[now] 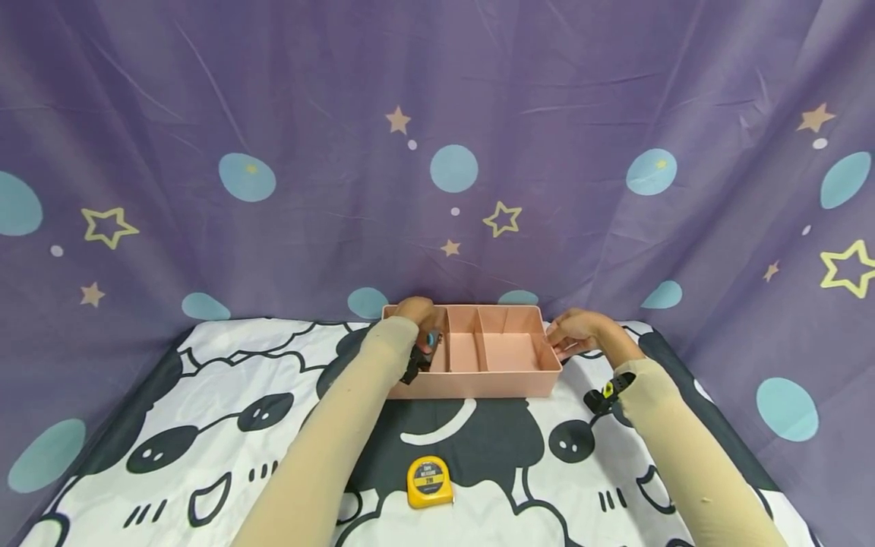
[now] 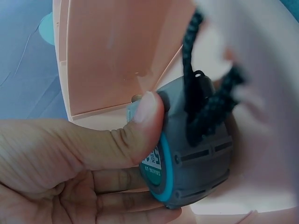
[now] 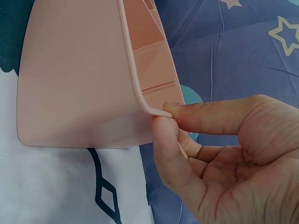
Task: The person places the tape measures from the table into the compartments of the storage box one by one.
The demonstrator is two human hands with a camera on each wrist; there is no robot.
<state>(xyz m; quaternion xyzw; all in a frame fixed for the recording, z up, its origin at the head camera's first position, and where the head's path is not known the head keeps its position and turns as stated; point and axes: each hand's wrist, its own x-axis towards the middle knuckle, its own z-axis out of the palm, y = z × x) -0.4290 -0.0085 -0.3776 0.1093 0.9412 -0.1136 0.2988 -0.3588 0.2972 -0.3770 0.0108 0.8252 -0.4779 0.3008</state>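
1. Nearest is a yellow tape measure [image 1: 429,482]. It lies flat on the cloth [image 1: 506,524], apart from the box, with its label facing up.
2. Next comes the pink box [image 1: 472,386]. Its long side runs left to right. Its top faces up, so its parts are easy to reach from above.
3. The left hand [image 1: 413,310] is clamped on a gray tape measure [image 2: 205,161] in the left part of the box. The thumb is on one side and fingers on the other, likely so the fat, round thing won't slip.
4. The gray one's ringed face turns to the palm. In the left wrist view, its longer way goes about up and down, with the black cord [image 2: 215,109] near the top. I can't tell if it touches the box floor.
5. The right hand [image 1: 577,333] pinches the box's right rim, maybe to stop it sliding.
6. Farthest back hangs a purple curtain [image 1: 328,190].
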